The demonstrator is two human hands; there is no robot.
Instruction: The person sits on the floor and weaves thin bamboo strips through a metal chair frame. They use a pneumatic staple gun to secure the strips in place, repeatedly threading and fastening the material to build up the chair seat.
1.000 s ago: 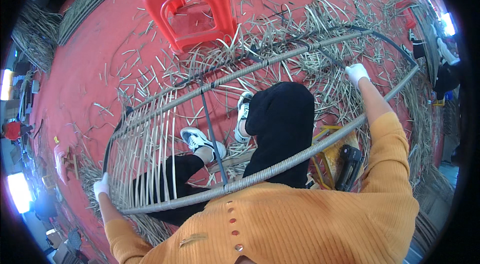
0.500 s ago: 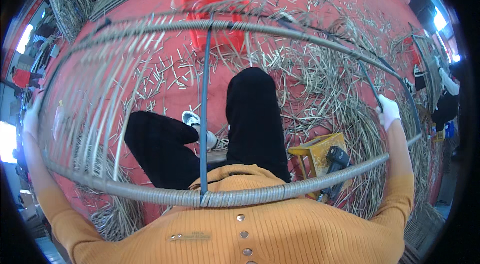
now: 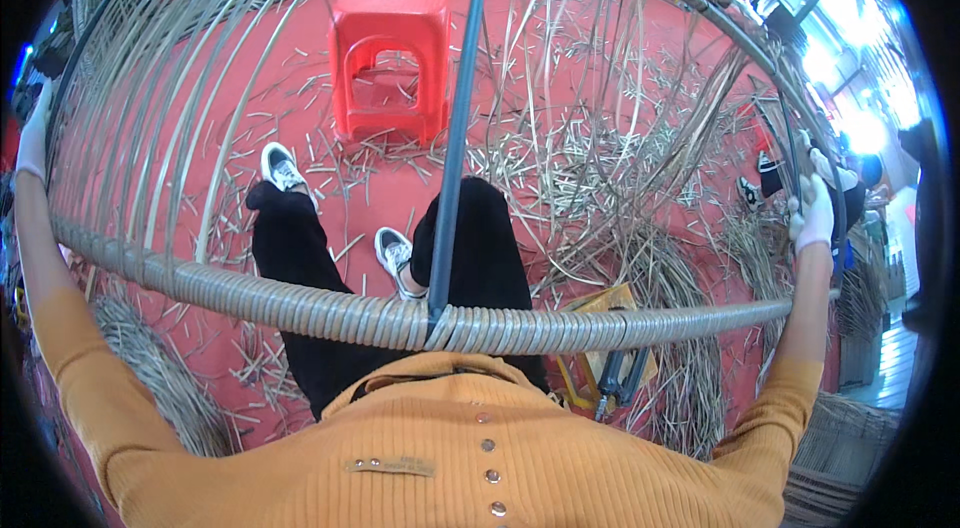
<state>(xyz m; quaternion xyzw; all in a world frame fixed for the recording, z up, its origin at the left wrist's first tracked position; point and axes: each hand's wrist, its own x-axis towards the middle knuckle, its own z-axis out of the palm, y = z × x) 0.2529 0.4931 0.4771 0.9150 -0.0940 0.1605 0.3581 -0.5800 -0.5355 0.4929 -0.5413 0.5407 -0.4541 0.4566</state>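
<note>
A large wicker frame spans the view in front of me, its near rail tightly wound with pale strips. A dark metal bar runs across its middle. Parallel strips fill the left part; on the right, loose strips hang from the far rail. At the frame's left edge, my left hand in a white glove is closed on it. My right hand, gloved too, closes around a dark bar at the right end. Some fingers are hidden on both sides.
A red plastic stool stands beyond my knees. Cut strips litter the red floor, with long bundles at right. A yellow stand with a dark tool sits below the near rail. Another person is at far right.
The frame has tilted, its far rail rising and its near rail shifting up in view. Both hands have gone up with it. My left foot has moved out, and the stool shows more fully.
</note>
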